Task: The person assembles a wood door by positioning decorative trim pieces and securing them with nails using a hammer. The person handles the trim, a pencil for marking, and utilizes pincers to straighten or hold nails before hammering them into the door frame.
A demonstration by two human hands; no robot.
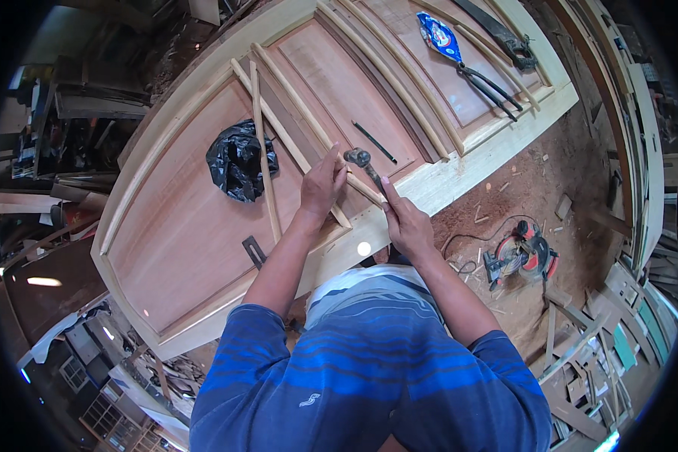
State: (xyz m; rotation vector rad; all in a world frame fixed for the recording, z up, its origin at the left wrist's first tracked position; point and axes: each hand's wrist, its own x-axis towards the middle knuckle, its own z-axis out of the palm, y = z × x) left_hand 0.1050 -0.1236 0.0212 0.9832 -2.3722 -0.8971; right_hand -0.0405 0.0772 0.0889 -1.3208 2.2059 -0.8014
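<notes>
Wood fills most of the view: a large panelled door (203, 218) of reddish board framed in pale timber lies flat, stretching away from the person, who stands at its near edge above a floor of sawdust and offcuts. Several thin pale moulding strips (267, 162) lie loose across its panels. The step in hand looks like fixing one such strip into the frame: the left hand (322, 184) presses down with its fingers together, pinning the moulding strip (358, 184) against the door near the middle rail, while the right hand (405, 220) is closed around the handle of a hammer (363, 160) whose dark metal head hangs just above the strip, right beside the left fingertips. The next move, judging by this pose, calls for a short, controlled tap that lands squarely and clear of the fingers, with the strip held from sliding; whether a nail is already set there is too small to tell. The strip itself is slim, straight and light-coloured, running diagonally from the hands toward the door's edge. Smaller things sit about: a crumpled black plastic bag (239, 160), a circular saw (521, 256) on the floor, pincers (493, 84), a blue packet (438, 38), and a dark pencil-like tool (374, 142).
</notes>
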